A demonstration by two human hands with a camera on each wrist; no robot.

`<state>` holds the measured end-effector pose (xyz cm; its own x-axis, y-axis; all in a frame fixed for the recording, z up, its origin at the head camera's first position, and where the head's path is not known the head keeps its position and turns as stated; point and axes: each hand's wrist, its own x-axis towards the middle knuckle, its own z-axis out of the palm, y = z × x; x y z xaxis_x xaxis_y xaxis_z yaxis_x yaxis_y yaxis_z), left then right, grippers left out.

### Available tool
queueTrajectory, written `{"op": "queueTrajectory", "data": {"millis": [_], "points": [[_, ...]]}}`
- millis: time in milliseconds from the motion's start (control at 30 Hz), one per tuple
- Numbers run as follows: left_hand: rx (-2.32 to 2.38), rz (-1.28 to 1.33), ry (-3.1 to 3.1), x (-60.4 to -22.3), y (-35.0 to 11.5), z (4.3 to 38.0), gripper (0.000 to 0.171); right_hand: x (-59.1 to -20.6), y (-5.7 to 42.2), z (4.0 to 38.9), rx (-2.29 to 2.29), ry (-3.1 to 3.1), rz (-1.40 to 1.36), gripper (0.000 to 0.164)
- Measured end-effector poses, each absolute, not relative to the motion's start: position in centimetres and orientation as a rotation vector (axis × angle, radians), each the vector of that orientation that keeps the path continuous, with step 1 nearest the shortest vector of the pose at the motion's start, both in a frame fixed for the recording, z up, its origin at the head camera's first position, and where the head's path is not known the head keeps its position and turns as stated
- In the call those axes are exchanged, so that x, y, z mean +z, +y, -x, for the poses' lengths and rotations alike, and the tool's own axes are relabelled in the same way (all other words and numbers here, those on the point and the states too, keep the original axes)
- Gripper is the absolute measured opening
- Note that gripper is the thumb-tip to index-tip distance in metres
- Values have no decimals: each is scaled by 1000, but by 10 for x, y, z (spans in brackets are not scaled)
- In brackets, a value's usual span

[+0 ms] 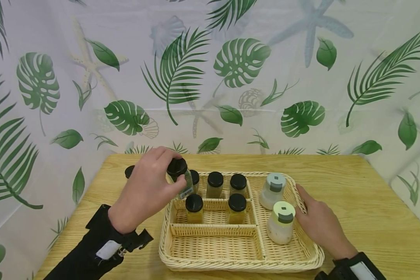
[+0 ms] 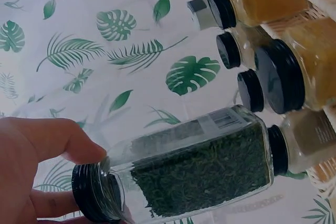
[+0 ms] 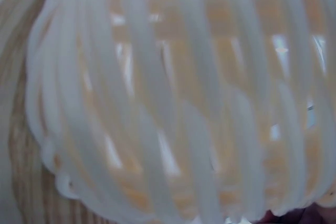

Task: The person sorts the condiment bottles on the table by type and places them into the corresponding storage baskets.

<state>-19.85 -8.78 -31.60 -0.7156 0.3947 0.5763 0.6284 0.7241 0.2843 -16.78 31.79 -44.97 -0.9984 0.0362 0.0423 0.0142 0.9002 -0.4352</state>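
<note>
My left hand pinches a square glass jar of dark green dried herbs near its black lid, holding it tilted over the back left of a wicker basket. On the basket's right rim, my right hand grips the wicker edge. Black-lidded jars stand in the back compartment, among them a middle jar and a right one. Two jars of yellow powder, a left one and a right one, sit in the middle compartment.
The basket's right compartment holds a grey-lidded shaker and a yellow-lidded shaker. Another black lid shows behind my left hand, outside the basket. A leaf-print cloth hangs behind the wooden table.
</note>
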Motion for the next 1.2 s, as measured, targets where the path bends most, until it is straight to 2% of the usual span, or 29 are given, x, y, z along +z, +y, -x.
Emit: {"op": "queueTrajectory", "data": {"millis": [1200], "points": [[-585,1122,-2401,-322,-35,158,29,-448,316,166,713,-3016,54,68]]}}
